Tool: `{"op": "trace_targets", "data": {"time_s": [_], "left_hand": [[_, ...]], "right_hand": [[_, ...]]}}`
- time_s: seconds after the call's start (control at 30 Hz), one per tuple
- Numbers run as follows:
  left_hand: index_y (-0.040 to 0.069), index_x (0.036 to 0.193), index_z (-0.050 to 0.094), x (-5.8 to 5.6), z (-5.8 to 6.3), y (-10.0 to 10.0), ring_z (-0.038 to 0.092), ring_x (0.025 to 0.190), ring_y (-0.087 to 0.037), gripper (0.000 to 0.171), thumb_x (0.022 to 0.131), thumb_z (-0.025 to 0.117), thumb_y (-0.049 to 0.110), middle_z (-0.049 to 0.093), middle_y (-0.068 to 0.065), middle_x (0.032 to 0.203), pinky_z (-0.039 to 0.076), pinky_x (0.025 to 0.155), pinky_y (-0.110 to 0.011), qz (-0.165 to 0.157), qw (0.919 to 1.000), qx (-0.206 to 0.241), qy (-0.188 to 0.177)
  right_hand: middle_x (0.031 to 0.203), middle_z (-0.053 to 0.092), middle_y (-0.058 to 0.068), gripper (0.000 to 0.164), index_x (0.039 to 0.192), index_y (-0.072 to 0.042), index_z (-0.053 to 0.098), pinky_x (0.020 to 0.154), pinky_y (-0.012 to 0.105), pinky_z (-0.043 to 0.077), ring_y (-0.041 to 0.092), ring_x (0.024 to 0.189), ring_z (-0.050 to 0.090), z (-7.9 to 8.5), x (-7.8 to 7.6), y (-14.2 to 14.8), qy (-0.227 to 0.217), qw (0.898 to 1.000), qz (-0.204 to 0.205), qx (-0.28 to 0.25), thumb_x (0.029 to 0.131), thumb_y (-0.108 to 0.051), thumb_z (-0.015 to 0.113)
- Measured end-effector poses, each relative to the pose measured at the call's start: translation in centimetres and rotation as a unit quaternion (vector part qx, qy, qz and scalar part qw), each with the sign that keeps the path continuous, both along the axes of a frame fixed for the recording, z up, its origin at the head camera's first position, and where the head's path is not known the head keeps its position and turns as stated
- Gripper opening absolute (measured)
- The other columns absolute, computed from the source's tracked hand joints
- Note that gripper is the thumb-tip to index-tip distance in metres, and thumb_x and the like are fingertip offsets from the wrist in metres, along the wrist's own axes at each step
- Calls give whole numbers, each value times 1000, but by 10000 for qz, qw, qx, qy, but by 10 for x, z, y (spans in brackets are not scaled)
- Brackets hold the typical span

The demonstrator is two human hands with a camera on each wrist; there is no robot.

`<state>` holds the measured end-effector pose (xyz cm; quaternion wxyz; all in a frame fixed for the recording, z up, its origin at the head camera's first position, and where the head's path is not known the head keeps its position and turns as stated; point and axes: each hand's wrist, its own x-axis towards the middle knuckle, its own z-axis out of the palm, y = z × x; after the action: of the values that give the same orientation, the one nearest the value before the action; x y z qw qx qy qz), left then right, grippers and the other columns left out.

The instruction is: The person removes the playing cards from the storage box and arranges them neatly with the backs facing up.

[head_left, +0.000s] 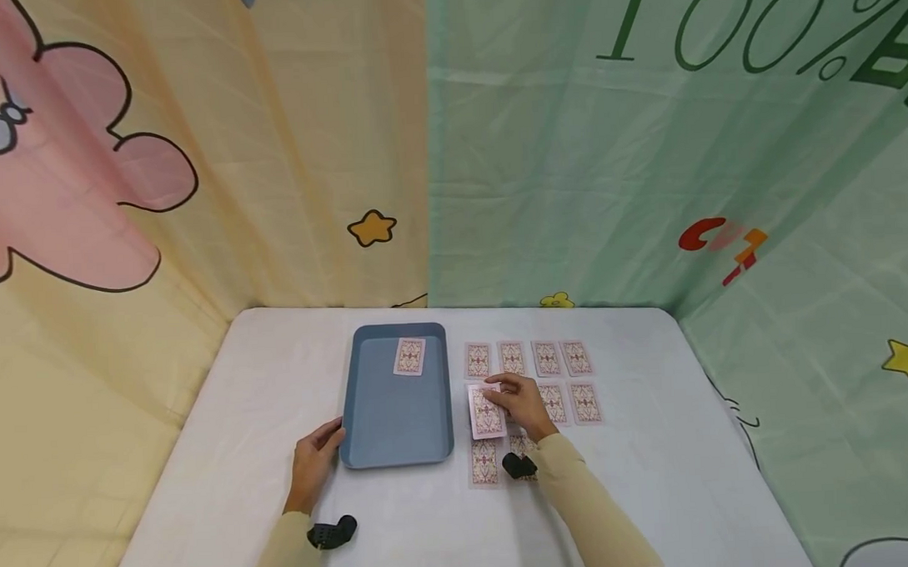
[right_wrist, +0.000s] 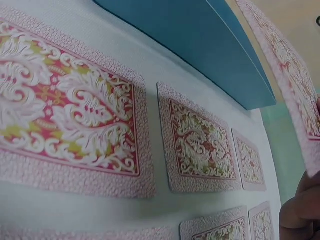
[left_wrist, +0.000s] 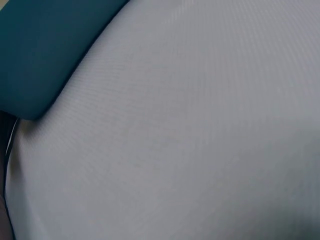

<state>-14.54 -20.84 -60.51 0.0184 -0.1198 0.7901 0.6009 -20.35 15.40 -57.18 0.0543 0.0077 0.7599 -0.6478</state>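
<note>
My right hand (head_left: pixel 524 404) pinches a playing card (head_left: pixel 486 412) by its upper right part, thumb over its patterned red and white back. In the right wrist view that card (right_wrist: pixel 287 70) is raised, and part of the hand (right_wrist: pixel 301 210) shows below it. Several like cards (head_left: pixel 545 359) lie face down in rows under and around this hand. My left hand (head_left: pixel 313 462) holds the near left rim of a blue-grey tray (head_left: pixel 395 427). One face-down card (head_left: pixel 410 357) lies in the tray's far right part. The left wrist view shows the tray's corner (left_wrist: pixel 45 55) without clear fingers.
A white cloth (head_left: pixel 410 527) covers the table. The card rows stand just right of the tray, partly hidden by the right hand and its black wrist device (head_left: pixel 519 466). Printed curtains (head_left: pixel 541 189) hang close along the back and sides.
</note>
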Motion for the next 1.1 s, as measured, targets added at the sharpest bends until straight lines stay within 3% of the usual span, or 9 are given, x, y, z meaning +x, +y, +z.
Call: {"op": "trace_targets", "data": {"time_s": [0.23, 0.43, 0.7, 0.97, 1.1], "left_hand": [[-3, 132, 56, -1, 1, 0, 48, 94, 18, 42, 97, 59, 21, 56, -22, 133, 40, 82, -3, 27, 10000, 35, 22], [-5, 132, 55, -1, 2, 1, 48, 96, 16, 41, 98, 58, 18, 55, -22, 134, 39, 82, -2, 18, 9999, 128, -1], [-5, 132, 55, -2, 1, 1, 48, 96, 16, 41, 97, 58, 16, 55, -22, 134, 39, 82, -2, 21, 9999, 129, -77], [-3, 133, 54, -2, 2, 1, 52, 110, -1, 41, 98, 58, 18, 54, -21, 135, 38, 82, -1, -21, 9998, 72, -171], [-3, 134, 54, -1, 1, 0, 50, 104, 8, 42, 98, 58, 19, 53, -21, 136, 39, 83, -1, -51, 9998, 88, -149]], "right_hand": [[60, 49, -3, 31, 108, 2, 68, 44, 20, 34, 7, 47, 37, -4, 9, 19, 141, 9998, -77, 116, 82, -12, 77], [60, 50, -3, 36, 113, 3, 66, 45, 21, 33, 7, 47, 37, -8, 16, 41, -366, 9991, -222, 65, 81, -12, 77], [62, 52, 1, 34, 113, 9, 62, 46, 22, 35, 7, 48, 38, 11, 32, 59, -557, 9982, -211, 101, 84, -4, 73], [61, 51, -4, 34, 111, 4, 66, 46, 20, 35, 6, 50, 39, -18, 33, 81, -610, 9961, -627, 141, 81, -9, 77], [61, 50, -5, 34, 110, 4, 66, 45, 20, 35, 6, 50, 40, -26, 38, 88, -499, 9952, -766, 350, 80, -9, 78]]}}
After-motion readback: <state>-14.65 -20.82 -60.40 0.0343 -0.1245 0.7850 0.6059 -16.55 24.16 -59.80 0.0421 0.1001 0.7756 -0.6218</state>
